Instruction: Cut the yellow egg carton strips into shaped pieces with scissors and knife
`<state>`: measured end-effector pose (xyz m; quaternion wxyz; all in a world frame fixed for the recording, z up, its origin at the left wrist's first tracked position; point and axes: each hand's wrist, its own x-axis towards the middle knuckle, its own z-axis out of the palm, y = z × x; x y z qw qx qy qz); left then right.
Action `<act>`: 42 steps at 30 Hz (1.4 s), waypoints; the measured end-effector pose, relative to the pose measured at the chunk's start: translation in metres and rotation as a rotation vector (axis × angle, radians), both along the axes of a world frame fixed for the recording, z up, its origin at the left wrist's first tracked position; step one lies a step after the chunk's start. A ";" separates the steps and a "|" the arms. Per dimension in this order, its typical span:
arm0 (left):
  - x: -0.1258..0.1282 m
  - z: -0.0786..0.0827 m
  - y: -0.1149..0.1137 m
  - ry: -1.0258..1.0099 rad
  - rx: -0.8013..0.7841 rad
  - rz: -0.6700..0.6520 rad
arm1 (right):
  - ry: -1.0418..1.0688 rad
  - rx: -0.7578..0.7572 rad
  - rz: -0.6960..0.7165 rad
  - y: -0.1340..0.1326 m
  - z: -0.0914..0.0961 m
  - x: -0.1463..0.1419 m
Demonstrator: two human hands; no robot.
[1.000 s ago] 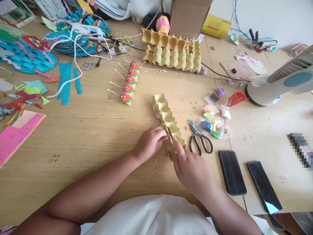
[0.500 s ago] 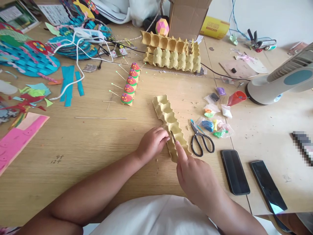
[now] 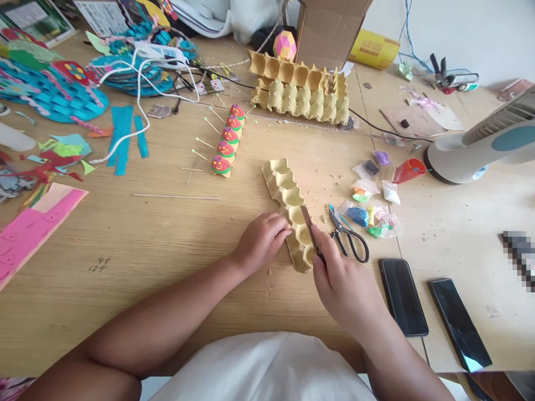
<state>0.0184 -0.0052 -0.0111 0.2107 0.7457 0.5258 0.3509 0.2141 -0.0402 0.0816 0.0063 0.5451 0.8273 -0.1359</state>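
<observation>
A strip of yellowish egg carton (image 3: pixel 285 181) lies cup side up on the table, slanting towards me. My left hand (image 3: pixel 262 238) is closed, pinching the strip's left edge near its middle. In my right hand (image 3: pixel 349 278) is a small knife (image 3: pixel 306 216), its blade pointing forward over the cups on the strip's right side. The fingers cover most of the knife's handle. Just right of the strip, scissors (image 3: pixel 349 236) with black handles lie partly open.
Painted egg-cup figures (image 3: pixel 225 149) stand in a row further left, with a thin stick (image 3: pixel 175 196) nearby. More egg cartons (image 3: pixel 307 100) sit at the back. Bags of coloured clay (image 3: pixel 357 216), a red cup (image 3: pixel 409 170), a fan (image 3: pixel 463 153) and two phones (image 3: pixel 403 298) occupy the right.
My right hand has drawn the knife slightly right, and more of its blade shows. My left hand keeps its hold on the carton strip. The whole view has shifted a little.
</observation>
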 end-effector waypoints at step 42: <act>0.000 0.002 0.005 -0.050 0.025 0.001 | -0.199 0.038 0.109 -0.009 -0.011 -0.005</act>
